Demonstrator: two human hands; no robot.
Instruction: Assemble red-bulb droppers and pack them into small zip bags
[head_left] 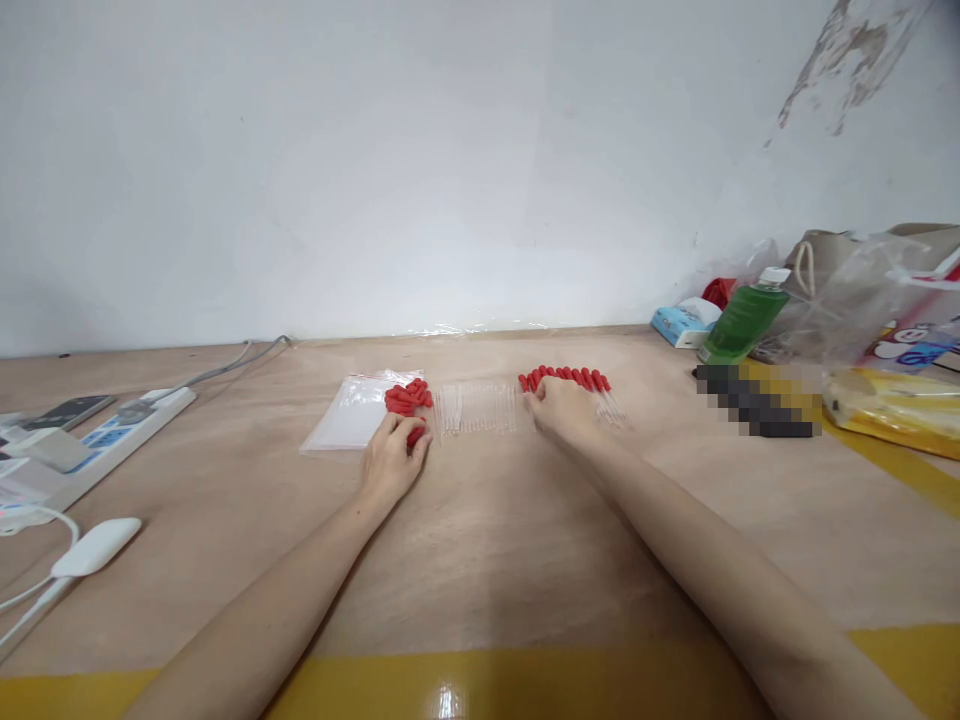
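My left hand (391,462) rests on the table with fingers curled and the thumb and forefinger closed around a red rubber bulb (415,437). Just beyond it, a pile of red rubber bulbs (405,397) lies on the right edge of a clear plastic bag (346,415). Between my hands, several thin clear tubes (480,408) lie side by side in a row. My right hand (564,405) is closed at the right end of that row; what its fingertips hold is hidden. Beside and behind it, droppers with red bulbs (576,376) on clear stems (611,408) lie in a row.
On the left are a white power strip (154,420), a phone (71,411) and a white charger with cable (97,546). At the right stand a green bottle (746,318), a blue tissue pack (681,326) and plastic bags (847,290). A white wall (450,170) closes the back.
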